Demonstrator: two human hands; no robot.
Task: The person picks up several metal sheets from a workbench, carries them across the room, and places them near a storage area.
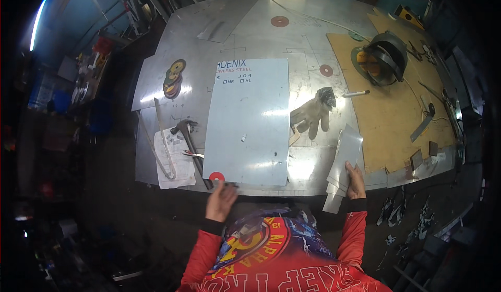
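My right hand [356, 183] grips several thin, shiny sheet-metal strips [345, 148] at the table's front edge, and the strips hang slightly over it. My left hand [222, 202] is at the front edge too, just below a large pale-blue sheet panel [248, 119] with print at its top. Its fingers are stretched out and a little blurred, close to a red disc [216, 177] on the panel's lower left corner. Whether they touch the panel or the disc I cannot tell. A hammer [189, 140] lies just left of the panel.
The metal-topped table [229, 44] carries a grey work glove [314, 117], a marker [357, 93] and stacked grinding discs [174, 79]. On brown board [360, 135] at right sits a dark welding helmet [385, 57]. White paper [176, 161] and a bent metal strip [163, 140] lie at left.
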